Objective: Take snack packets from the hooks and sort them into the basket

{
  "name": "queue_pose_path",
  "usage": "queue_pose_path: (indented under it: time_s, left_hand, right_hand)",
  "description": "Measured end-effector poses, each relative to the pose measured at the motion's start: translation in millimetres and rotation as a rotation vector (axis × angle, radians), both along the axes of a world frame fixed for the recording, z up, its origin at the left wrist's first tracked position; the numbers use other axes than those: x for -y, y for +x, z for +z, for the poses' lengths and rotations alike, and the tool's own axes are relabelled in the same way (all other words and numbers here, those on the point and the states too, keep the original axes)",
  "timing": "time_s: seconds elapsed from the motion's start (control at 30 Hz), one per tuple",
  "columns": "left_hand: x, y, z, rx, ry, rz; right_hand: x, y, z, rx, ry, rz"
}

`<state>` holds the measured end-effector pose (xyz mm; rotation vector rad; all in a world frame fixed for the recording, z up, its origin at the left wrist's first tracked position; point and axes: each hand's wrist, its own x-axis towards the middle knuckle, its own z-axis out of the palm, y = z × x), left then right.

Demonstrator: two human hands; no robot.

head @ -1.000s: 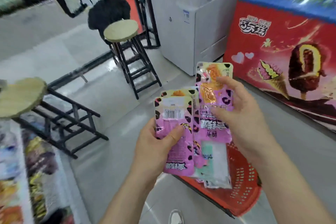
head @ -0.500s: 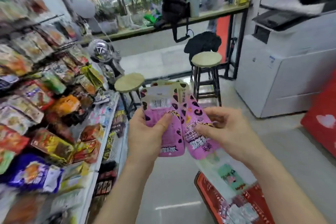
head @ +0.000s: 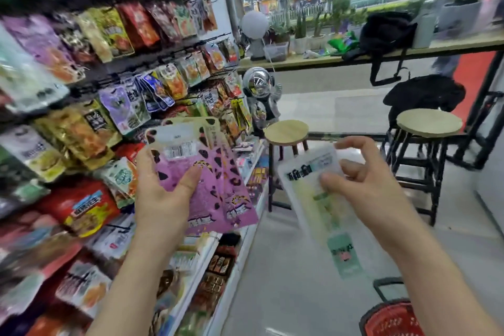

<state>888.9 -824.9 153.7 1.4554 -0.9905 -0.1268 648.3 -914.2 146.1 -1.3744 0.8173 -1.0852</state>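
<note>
Head view: the left hand (head: 161,196) holds a fan of purple packets (head: 218,196) upright in front of the rack. Its thumb is pressed across the front one and its fingers are curled behind, so it has a firm grip. The front packet shows its back, with a white barcode label near the top. The ones behind it peek out at the right and top edges.

The right hand (head: 368,180) holds a pale packet (head: 313,215), white and light green with a mint patch at its lower end. The thumb lies on the face near the top and the fingers are curled at the right edge, pinching it. This packet is tilted, its lower end pointing down and right, and it is blurred. It is apart from the purple fan, to its right.

The red basket (head: 392,319) sits on the floor at the lower right edge, below the right forearm and only partly in view. No packet in either hand touches it.

Many snack packs (head: 90,128) hang in rows on the left. Two round stools (head: 286,131) (head: 428,123) stand beyond the hands, by a long counter (head: 300,61).
</note>
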Motion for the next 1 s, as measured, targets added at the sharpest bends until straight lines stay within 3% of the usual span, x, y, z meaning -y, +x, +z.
queue_pose_path:
  time_s: [0.1,0.2,0.3,0.43,0.6,0.7,0.77,0.9,1.0]
  left_hand:
    - [0,31,-3,0.148,-0.020,0.004]
    - [2,69,-2,0.211,0.043,-0.022]
    - [11,102,-3,0.153,0.178,-0.073]
    - [21,139,1,-0.021,0.182,-0.052]
    - [28,178,-1,-0.116,0.117,-0.052]
    - [36,196,4,-0.040,0.117,0.057]
    - [41,212,12,-0.039,0.143,0.115]
    - [49,238,33,0.229,0.338,0.195]
    - [70,246,57,0.489,0.561,0.277]
  right_hand:
    - [11,55,13,0.105,-0.107,0.005]
    - [30,114,26,0.365,0.006,-0.059]
    - [51,174,36,0.625,0.204,-0.116]
    - [66,249,36,0.713,0.305,-0.155]
    - [69,319,33,0.666,0.322,-0.218]
    - [79,342,30,0.642,0.321,-0.111]
    - [95,346,24,0.503,0.269,-0.031]
    - [139,341,21,0.011,-0.304,-0.095]
    - [164,352,43,-0.111,-0.647,0.306]
